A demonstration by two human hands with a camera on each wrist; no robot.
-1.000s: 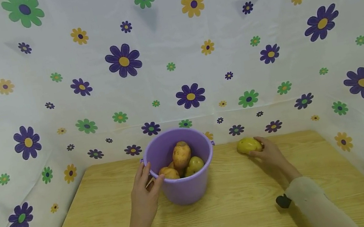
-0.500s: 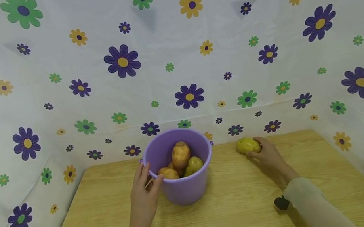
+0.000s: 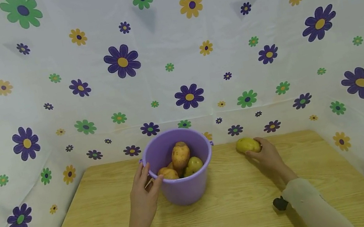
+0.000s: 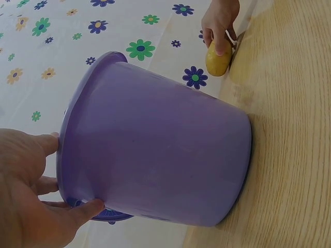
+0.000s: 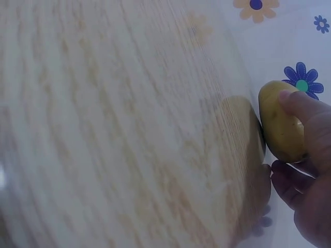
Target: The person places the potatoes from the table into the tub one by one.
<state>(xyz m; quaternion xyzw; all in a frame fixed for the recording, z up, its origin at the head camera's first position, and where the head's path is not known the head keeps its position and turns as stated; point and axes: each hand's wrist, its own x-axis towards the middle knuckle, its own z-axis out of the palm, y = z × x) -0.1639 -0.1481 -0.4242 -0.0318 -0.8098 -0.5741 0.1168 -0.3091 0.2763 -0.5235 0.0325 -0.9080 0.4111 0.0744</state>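
A purple bucket point(image 3: 185, 191) stands upright on the table, with several potatoes point(image 3: 180, 153) inside; one of them point(image 3: 194, 165) looks greenish. My left hand point(image 3: 144, 198) holds the bucket's near left rim, thumb toward the front and fingers at the left side. In the left wrist view the fingertips point(image 4: 89, 209) press on the bucket just below its rim. To the right of the bucket, at the back of the table, my right hand point(image 3: 267, 154) grips a yellowish potato point(image 3: 246, 145). The right wrist view shows the thumb on top of this potato point(image 5: 282, 121), close to the tabletop.
The wood-grain table point(image 3: 234, 209) ends at the back and sides against a white flowered cloth point(image 3: 169, 79). A small black object point(image 3: 280, 204) shows beside the right sleeve point(image 3: 312, 200). The bucket's handle lugs point(image 3: 211, 143) stick out at its rim.
The view shifts very slightly. Both hands, the bucket and the potatoes stay almost where they were; the right hand keeps its hold on the potato.
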